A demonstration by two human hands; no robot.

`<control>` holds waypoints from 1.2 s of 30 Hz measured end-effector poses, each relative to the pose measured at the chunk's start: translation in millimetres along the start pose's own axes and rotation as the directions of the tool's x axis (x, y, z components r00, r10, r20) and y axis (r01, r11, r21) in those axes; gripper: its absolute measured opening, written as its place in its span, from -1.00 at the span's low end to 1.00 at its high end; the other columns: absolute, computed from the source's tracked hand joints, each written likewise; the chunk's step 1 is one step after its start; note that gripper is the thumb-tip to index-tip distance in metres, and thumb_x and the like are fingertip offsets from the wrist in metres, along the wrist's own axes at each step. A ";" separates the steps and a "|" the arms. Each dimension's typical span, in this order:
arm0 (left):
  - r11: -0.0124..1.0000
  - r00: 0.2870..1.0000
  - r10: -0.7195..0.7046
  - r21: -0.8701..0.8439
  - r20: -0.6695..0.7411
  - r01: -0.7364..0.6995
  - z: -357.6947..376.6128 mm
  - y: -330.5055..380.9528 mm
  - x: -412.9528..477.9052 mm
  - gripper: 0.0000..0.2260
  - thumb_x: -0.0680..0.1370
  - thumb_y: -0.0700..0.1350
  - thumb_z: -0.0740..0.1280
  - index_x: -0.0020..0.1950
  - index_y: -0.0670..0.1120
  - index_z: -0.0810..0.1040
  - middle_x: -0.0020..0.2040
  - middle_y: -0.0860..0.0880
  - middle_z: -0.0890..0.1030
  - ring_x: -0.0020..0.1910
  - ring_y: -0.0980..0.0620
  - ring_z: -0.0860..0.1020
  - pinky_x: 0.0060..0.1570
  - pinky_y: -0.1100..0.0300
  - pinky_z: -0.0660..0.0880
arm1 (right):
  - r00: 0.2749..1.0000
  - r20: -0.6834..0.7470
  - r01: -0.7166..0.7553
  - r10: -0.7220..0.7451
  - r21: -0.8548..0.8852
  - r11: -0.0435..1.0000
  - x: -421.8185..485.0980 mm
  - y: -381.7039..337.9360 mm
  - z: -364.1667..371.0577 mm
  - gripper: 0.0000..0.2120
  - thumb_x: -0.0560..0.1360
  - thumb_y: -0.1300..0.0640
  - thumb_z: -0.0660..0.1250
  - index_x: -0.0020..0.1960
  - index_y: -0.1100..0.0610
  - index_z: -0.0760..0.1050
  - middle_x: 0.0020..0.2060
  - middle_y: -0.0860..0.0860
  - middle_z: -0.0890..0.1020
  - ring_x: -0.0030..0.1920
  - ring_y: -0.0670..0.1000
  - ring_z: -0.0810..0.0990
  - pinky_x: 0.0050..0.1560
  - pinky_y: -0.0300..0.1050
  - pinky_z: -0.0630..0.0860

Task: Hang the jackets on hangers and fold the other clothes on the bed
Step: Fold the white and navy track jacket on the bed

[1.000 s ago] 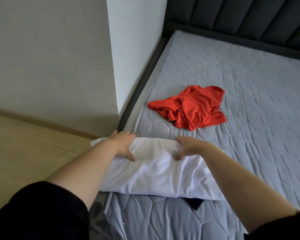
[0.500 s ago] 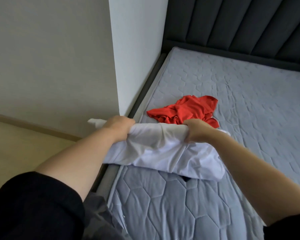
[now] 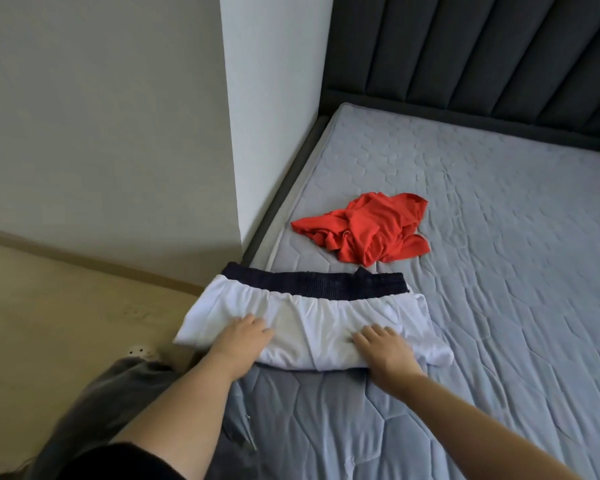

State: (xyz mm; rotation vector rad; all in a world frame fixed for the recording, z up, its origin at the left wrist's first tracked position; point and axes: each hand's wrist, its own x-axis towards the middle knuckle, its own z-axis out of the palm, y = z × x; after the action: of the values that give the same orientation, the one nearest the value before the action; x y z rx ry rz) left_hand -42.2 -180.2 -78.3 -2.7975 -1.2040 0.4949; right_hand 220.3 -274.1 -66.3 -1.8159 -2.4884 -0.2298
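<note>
- We press left hand point(image 3: 244, 336) and right hand point(image 3: 385, 348) flat, fingers released, on the folded white shorts point(image 3: 312, 323).
- Beyond the shorts, the red garment point(image 3: 368, 230) lies crumpled: unfolded.

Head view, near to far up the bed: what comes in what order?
white shorts → red shirt → headboard. Both hands overlap the shorts, so they are left out.
</note>
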 end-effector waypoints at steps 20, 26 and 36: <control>0.899 0.974 -0.219 -0.400 -0.060 0.178 32.2 27.8 41.8 -0.50 0.61 0.17 -0.15 0.52 0.17 -0.21 0.55 0.06 -0.20 0.52 0.02 -0.24 0.43 -0.07 -0.25 | 0.812 0.244 -0.571 0.531 0.145 0.808 48.9 -3.0 52.6 -0.46 0.60 -0.08 -0.07 0.54 0.00 -0.04 0.54 -0.02 -0.04 0.53 -0.04 -0.14 0.46 0.13 -0.21; 0.874 0.949 -0.310 -0.410 -0.052 0.263 41.2 9.7 40.4 -0.48 0.60 0.22 -0.13 0.53 0.17 -0.18 0.56 0.08 -0.19 0.52 0.07 -0.23 0.43 0.01 -0.27 | 0.699 0.236 -0.714 0.675 0.175 0.678 51.7 -1.4 67.9 -0.44 0.59 -0.08 -0.11 0.55 0.02 -0.12 0.54 -0.06 -0.09 0.52 -0.11 -0.18 0.46 0.12 -0.26; 0.662 0.831 -0.540 -0.541 0.136 0.519 47.8 -32.3 22.4 -0.36 0.56 0.28 0.01 0.54 0.11 -0.18 0.56 0.05 -0.16 0.52 0.02 -0.12 0.40 -0.10 0.03 | 0.672 0.322 -0.715 0.667 0.052 0.697 63.0 -9.2 42.3 -0.44 0.60 0.00 -0.09 0.55 0.09 -0.14 0.54 0.02 -0.11 0.52 -0.04 -0.20 0.47 0.13 -0.25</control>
State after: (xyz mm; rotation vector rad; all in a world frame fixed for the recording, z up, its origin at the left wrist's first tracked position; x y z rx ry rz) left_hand -65.3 -145.3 -123.9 -2.5867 -2.3759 0.0293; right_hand 194.1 -211.1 -100.7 -2.6832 -1.6443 0.2998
